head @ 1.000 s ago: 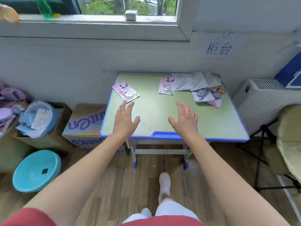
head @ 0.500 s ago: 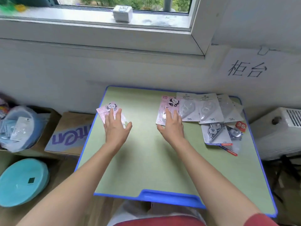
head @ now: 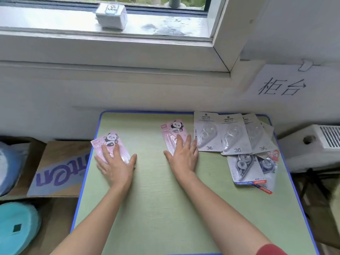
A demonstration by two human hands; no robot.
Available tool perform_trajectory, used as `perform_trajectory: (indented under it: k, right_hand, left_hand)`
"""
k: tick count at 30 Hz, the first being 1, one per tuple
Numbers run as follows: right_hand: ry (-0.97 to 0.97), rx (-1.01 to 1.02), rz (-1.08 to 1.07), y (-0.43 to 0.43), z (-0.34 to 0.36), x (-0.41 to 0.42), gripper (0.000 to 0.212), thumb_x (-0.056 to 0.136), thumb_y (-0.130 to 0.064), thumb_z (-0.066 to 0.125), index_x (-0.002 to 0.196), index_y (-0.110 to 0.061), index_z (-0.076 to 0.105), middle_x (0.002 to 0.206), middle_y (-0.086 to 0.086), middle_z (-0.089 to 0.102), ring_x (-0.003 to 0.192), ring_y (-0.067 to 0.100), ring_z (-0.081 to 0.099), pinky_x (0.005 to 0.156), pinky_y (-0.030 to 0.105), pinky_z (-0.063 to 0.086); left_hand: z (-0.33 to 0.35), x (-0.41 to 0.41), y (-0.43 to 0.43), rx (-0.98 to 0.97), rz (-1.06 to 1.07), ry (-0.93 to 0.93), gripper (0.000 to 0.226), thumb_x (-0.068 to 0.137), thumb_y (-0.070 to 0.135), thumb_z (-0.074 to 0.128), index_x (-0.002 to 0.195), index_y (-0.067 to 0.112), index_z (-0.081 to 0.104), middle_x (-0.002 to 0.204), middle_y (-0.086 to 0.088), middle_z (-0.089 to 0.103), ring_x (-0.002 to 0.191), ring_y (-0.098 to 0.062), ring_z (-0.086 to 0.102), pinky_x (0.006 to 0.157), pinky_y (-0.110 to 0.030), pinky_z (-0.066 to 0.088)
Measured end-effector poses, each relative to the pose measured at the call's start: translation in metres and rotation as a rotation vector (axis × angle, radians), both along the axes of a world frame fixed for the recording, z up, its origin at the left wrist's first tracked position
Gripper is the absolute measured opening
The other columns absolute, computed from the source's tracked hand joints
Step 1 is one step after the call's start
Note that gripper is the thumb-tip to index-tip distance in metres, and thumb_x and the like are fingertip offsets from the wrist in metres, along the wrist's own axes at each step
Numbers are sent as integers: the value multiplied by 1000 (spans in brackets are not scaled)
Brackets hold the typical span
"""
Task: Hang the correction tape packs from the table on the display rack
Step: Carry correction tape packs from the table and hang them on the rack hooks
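Hands lie flat, fingers straight, on the green blue-edged counter (head: 156,199): left hand (head: 115,163) presses one pink panda-printed correction tape pack (head: 108,142), right hand (head: 184,157) another pink panda pack (head: 173,130).

Two pink panda packs (head: 110,142) left and centre, four grey packs (head: 207,133) upper right, one mostly hidden, two blue-edged packs (head: 242,168) below, one bench (head: 156,199)

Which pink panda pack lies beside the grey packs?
The pack under the right hand; the other, under the left hand, lies alone at the left table edge.
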State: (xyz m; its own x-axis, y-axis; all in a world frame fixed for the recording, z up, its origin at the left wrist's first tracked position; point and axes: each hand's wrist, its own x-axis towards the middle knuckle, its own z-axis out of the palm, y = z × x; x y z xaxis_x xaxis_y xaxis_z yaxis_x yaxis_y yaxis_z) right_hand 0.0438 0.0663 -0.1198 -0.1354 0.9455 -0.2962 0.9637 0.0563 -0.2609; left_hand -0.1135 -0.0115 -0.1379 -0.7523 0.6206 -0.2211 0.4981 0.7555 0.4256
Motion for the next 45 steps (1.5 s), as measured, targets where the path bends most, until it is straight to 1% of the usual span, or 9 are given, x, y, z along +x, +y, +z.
perform_trajectory:
  k: [6, 10, 15, 19, 25, 29, 37, 42, 45]
  right_hand:
    - [80, 24, -11, -4, -1, -1, 64, 93, -49, 50, 146, -22, 26, 156, 23, 7, 145, 34, 5, 116, 40, 8]
    - [83, 71, 19, -3, 2, 3, 59, 88, -48, 57, 138, -21, 39, 151, 19, 25, 141, 32, 19, 112, 40, 16]
    - [146, 103, 48, -10, 5, 4, 54, 78, -38, 68, 126, -16, 52, 133, 18, 45, 124, 35, 40, 103, 41, 29]
    - [180, 81, 73, -21, 6, 10, 54, 79, -37, 66, 128, -18, 50, 134, 15, 42, 122, 32, 39, 101, 38, 31]
    - [124, 64, 93, -42, 8, 22, 56, 83, -44, 61, 132, -22, 45, 142, 9, 33, 123, 29, 36, 98, 36, 31]
    - [87, 67, 55, -59, 13, 23, 57, 84, -48, 59, 133, -25, 42, 143, 5, 31, 124, 27, 35, 97, 36, 32]
    - [119, 121, -177, -122, 17, 11, 55, 83, -47, 60, 130, -24, 45, 141, 1, 35, 121, 27, 37, 94, 37, 33]
    - [130, 194, -349, -184, 16, 10, 54, 82, -44, 63, 129, -22, 48, 143, 1, 37, 121, 28, 39, 93, 37, 35]
    - [138, 203, -458, -226, 13, 24, 53, 83, -43, 63, 130, -22, 48, 143, -1, 37, 122, 27, 38, 94, 37, 33]
  left_hand:
    - [-1, 0, -5, 100, 24, -27, 62, 86, 28, 65, 143, 23, 41, 159, -4, 9, 145, -34, 0, 117, -44, 3]
    - [2, -1, -13, 173, 3, -48, 58, 83, 18, 66, 138, 19, 48, 159, -5, 11, 145, -31, 4, 117, -41, 6]
    - [3, 4, -20, 111, 29, -51, 57, 86, 29, 66, 139, 22, 47, 160, -6, 3, 144, -37, -1, 117, -43, -2]
    - [0, 7, -30, 93, 31, -24, 53, 89, 33, 63, 139, 24, 47, 160, -4, 3, 143, -41, -2, 116, -45, -4]
    - [3, 2, -47, 178, 4, -39, 50, 82, 20, 68, 131, 21, 57, 157, -6, 16, 143, -33, 9, 116, -42, 8]
    - [5, 0, -61, 215, -56, -57, 52, 78, 16, 70, 128, 22, 59, 156, -5, 18, 143, -30, 11, 114, -42, 10]
    - [16, -20, -95, 296, -315, -95, 49, 79, 15, 66, 126, 24, 58, 155, -3, 20, 142, -30, 14, 114, -45, 13]
    - [13, -18, -122, 300, -531, -81, 50, 81, 14, 65, 128, 24, 57, 155, -6, 21, 143, -31, 13, 114, -42, 10]
    - [8, -7, -136, 285, -702, -47, 49, 79, 16, 68, 127, 23, 58, 151, -10, 27, 139, -35, 22, 112, -46, 19]
